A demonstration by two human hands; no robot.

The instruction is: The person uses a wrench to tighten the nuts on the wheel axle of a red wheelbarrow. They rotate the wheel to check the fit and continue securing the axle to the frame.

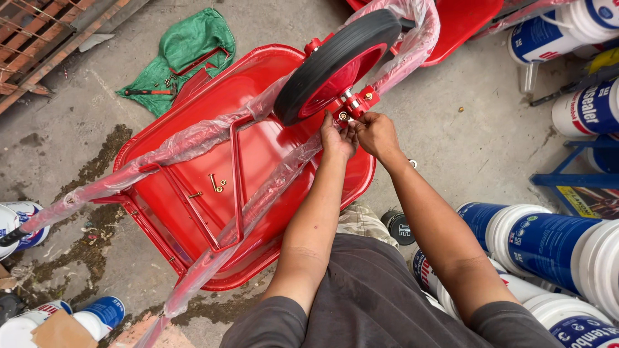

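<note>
Grip: left hand and right hand both pinched narrow on axle bracket, fingertips touching; black wheel directly above hands, over upturned red wheelbarrow tray; hands equally near

The wheel sits above the wheelbarrow tray; bolts lie in the tray, cloth behind-left, buckets right.

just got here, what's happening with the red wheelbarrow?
A person has an upturned red metal wheelbarrow tray on the concrete floor, its plastic-wrapped red frame lying across it. Both hands, left hand and right hand, work at the red axle bracket of the black rubber wheel. Loose brass bolts lie on the tray.
</note>
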